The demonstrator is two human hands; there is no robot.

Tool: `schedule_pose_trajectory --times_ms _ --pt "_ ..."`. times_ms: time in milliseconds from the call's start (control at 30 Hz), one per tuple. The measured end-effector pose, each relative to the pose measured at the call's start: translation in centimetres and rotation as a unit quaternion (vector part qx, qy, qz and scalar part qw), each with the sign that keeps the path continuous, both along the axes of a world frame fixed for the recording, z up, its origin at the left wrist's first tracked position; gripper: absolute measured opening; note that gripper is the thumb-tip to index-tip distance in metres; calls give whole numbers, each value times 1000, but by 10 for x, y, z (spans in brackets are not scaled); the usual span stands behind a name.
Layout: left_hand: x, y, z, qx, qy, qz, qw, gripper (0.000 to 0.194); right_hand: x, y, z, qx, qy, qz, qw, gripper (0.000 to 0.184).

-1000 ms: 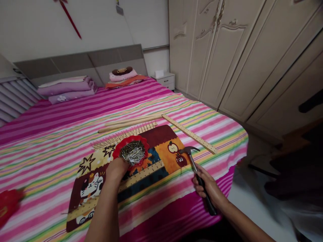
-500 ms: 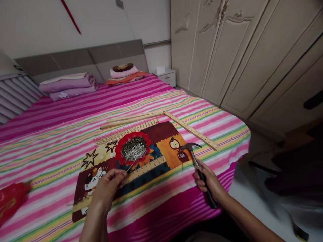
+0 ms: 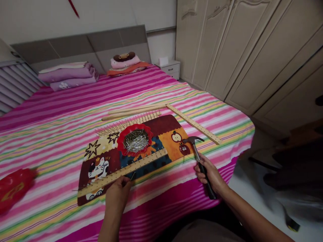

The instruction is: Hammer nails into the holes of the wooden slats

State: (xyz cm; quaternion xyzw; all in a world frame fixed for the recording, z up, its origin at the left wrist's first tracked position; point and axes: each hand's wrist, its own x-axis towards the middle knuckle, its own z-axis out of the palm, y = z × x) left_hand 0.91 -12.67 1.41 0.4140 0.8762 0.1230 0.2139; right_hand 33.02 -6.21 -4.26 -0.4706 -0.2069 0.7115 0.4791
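Left hand (image 3: 118, 191), head view: shifted from beside the red bowl to the near side of the drilled wooden strip (image 3: 136, 165); thumb and fingers pinch one nail (image 3: 133, 175); contact with strip unclear. Right hand (image 3: 210, 170): closed around the grip of one claw hammer (image 3: 197, 153), head at the mat's right edge. Drilled strip: lies slantwise across the near part of the printed mat (image 3: 165, 122), nails standing toward both ends. Red bowl (image 3: 120, 145): scalloped, on the mat beyond the strip, heaped with loose nails. Second strip (image 3: 128, 125): far side, bristling with nails. Third strip (image 3: 194, 124): drilled, right of the mat. All on one striped bed (image 3: 50, 141).
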Motion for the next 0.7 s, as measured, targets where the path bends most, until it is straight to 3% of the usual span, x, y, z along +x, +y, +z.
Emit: schedule_pose_trajectory --times_ms 267,400,567,700 --pt "5 -1 -5 -48 13 -50 997 19 1 0 -1 -1 7 1 1000 53" --pt "8 -8 -12 39 -96 -31 994 22 0 0 1 -3 6 0 1000 53" --pt "25 -2 -6 166 -336 59 925 40 1 0 0 -4 6 -4 1000 54" --pt "47 18 -7 229 -378 82 894 40 1 0 0 -4 3 -7 1000 56"
